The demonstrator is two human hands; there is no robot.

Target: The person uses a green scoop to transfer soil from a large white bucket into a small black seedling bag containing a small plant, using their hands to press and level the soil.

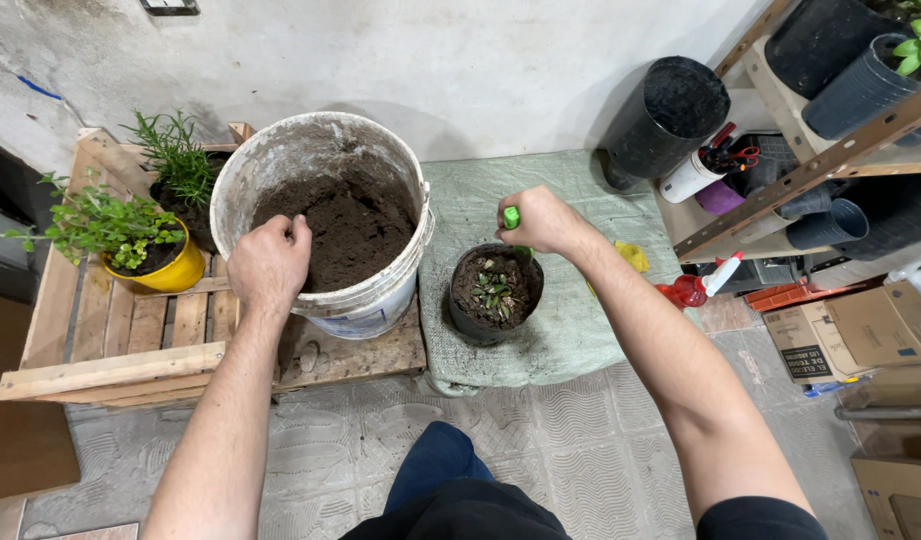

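**Hands at bucket and pot: status**

Left hand is curled into a loose fist over the near rim of the white bucket, knuckles up, fingers dipping toward the dark soil. Can't tell whether it has soil pinched inside.

Right hand is closed around a small green tool handle, held just above the far edge of the black pot. Pot sits on the green woven sack, just right of the bucket, with a small succulent in its soil.

Handling, my read:
- Pot looks like thin plastic, light, flexes if squeezed. Grip low on the wall or by the rim with both sides supported.
- Succulent leaves likely brittle, keep off them.
- Soil is loose and crumbly, scoop it.
- Bucket is nearly full, probably heavy. Rim is grimy, could be slippery.

Bucket rests on the wooden pallet, beside a yellow pot of herbs.
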